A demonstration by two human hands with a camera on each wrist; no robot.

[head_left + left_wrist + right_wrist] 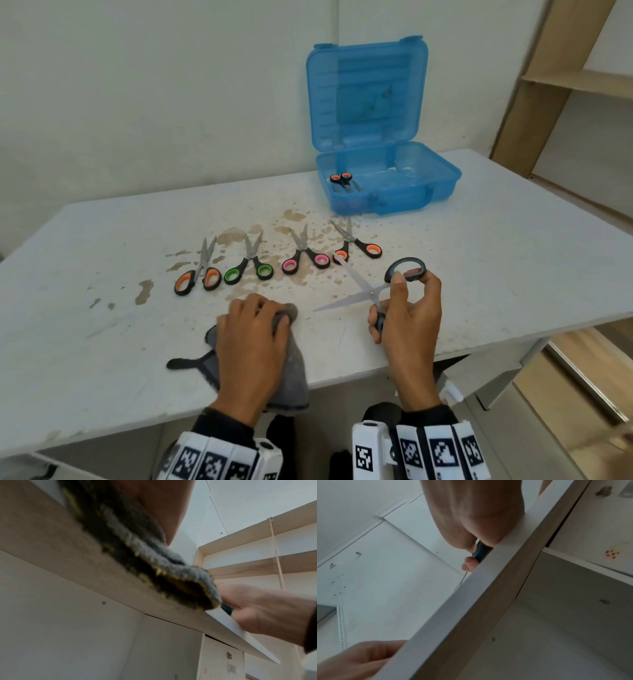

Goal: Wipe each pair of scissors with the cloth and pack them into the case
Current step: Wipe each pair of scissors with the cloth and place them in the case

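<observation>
A stained white table [479, 260] stands against a pale wall, with wooden shelves [565, 82] to the right. From the head view, a blue case [387, 192] sits open at the far side, lid upright, with one pair of orange-handled scissors [343, 182] lying in its left part. Four more pairs lie in a row on the table: orange [198, 275], green [249, 265], pink [306, 257] and orange [356, 245]. The left hand [251, 346] lies on a grey cloth [291, 373] near the table's front edge, fingers curled into it. The right hand [409, 322] grips a pair of grey-handled scissors [371, 291] above the table, blades spread apart. The left wrist view shows the cloth [154, 563] hanging over the table edge, with the right hand [257, 609] beyond it. In the right wrist view, fingers [469, 563] close round a dark handle [481, 551] above the table edge; the left hand [359, 660] shows at lower left.
</observation>
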